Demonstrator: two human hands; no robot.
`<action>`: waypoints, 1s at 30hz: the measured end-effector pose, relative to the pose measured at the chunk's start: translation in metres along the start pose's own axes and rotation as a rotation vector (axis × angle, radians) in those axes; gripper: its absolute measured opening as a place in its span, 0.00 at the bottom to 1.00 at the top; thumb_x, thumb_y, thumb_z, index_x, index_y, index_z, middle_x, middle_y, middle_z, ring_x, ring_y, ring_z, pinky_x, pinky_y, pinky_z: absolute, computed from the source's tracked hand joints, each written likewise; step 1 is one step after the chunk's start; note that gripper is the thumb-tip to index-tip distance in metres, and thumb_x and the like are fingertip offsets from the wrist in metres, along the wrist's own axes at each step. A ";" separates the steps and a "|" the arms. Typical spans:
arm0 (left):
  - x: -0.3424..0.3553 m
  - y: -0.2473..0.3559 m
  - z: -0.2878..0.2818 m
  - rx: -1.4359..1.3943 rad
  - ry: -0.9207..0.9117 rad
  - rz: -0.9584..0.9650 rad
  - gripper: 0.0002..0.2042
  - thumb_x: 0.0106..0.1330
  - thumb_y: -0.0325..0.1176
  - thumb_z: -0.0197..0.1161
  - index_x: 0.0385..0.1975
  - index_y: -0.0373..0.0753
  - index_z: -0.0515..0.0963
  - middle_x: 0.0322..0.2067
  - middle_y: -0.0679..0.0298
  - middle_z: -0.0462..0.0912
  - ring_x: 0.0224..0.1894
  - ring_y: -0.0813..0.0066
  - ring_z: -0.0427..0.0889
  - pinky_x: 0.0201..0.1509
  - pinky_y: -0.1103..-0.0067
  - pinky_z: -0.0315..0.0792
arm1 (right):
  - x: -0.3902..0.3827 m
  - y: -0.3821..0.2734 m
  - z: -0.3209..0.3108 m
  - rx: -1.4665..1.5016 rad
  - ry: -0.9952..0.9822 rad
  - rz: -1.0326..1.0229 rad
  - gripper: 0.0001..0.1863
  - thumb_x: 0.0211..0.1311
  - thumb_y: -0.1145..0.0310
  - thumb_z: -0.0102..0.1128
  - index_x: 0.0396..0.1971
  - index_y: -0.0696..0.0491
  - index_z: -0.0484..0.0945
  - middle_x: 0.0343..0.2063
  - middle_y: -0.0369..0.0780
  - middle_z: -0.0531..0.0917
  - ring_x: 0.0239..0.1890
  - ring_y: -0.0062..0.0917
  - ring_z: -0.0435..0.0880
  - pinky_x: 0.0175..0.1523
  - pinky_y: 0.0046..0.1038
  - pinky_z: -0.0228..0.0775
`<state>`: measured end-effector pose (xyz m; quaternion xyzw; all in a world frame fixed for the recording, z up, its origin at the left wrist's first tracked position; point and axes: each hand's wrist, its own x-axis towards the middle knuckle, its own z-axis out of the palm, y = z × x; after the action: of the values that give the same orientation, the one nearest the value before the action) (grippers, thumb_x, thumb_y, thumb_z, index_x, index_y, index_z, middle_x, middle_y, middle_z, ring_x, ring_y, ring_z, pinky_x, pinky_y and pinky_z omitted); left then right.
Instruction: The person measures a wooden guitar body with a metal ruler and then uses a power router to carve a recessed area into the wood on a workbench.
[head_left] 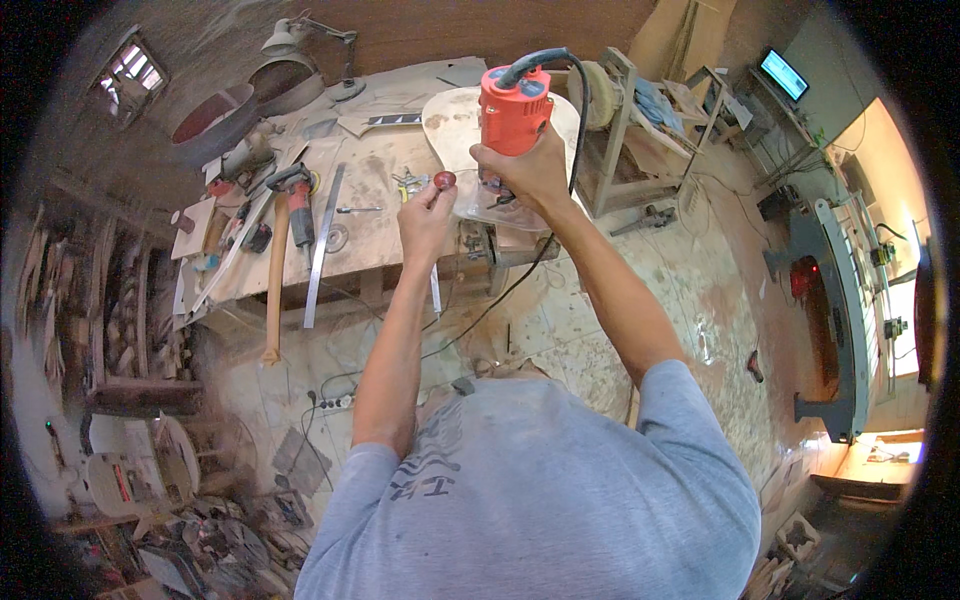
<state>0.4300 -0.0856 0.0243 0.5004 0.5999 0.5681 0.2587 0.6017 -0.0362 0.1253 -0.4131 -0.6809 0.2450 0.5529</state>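
My right hand [528, 172] is wrapped round the lower body of an orange-red trim router [515, 112], which stands upright with a black cord leaving its top. Below that hand the router's clear base [497, 207] shows in part, close to the bench's front edge. Just to the left, my left hand [427, 222] pinches a small dark red round knob [445, 181]. Whether the knob is joined to the router base cannot be made out. Behind the router lies a pale wooden board with a rounded, guitar-body outline [447, 118], partly hidden by it.
On the wooden workbench [375, 235] lie a metal ruler [326, 245], an angle grinder [298, 205] and a desk lamp [285, 40]. The router's black cord [500, 303] hangs down toward a power strip [338, 402] on the floor. A wooden frame rack [612, 140] stands right of the bench.
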 end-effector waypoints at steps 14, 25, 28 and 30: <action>-0.001 0.005 -0.003 0.034 -0.022 -0.038 0.16 0.71 0.44 0.67 0.51 0.40 0.87 0.22 0.64 0.81 0.28 0.81 0.73 0.36 0.75 0.70 | 0.000 0.004 0.003 0.017 -0.010 -0.011 0.35 0.43 0.56 0.84 0.50 0.58 0.78 0.38 0.41 0.88 0.38 0.28 0.89 0.46 0.32 0.81; 0.002 0.000 -0.003 0.048 -0.031 -0.062 0.17 0.71 0.42 0.68 0.52 0.39 0.86 0.24 0.66 0.81 0.29 0.83 0.72 0.35 0.77 0.69 | 0.001 0.003 0.006 0.022 0.002 -0.007 0.34 0.44 0.58 0.84 0.48 0.59 0.77 0.32 0.39 0.88 0.33 0.24 0.88 0.41 0.30 0.81; 0.003 -0.007 0.000 0.009 -0.025 -0.074 0.17 0.72 0.43 0.68 0.52 0.39 0.87 0.25 0.72 0.81 0.29 0.86 0.71 0.35 0.81 0.67 | 0.001 0.004 0.006 0.035 -0.022 0.019 0.35 0.44 0.58 0.84 0.49 0.59 0.77 0.34 0.40 0.88 0.34 0.23 0.88 0.42 0.29 0.81; 0.004 -0.011 0.000 -0.037 -0.016 -0.046 0.17 0.72 0.43 0.68 0.53 0.39 0.87 0.26 0.73 0.81 0.30 0.87 0.71 0.35 0.82 0.67 | 0.001 0.004 0.006 0.040 -0.017 0.013 0.35 0.43 0.56 0.84 0.49 0.59 0.77 0.35 0.40 0.88 0.36 0.24 0.88 0.45 0.30 0.81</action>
<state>0.4251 -0.0808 0.0155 0.4862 0.5985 0.5690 0.2856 0.5972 -0.0327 0.1212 -0.4042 -0.6777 0.2658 0.5538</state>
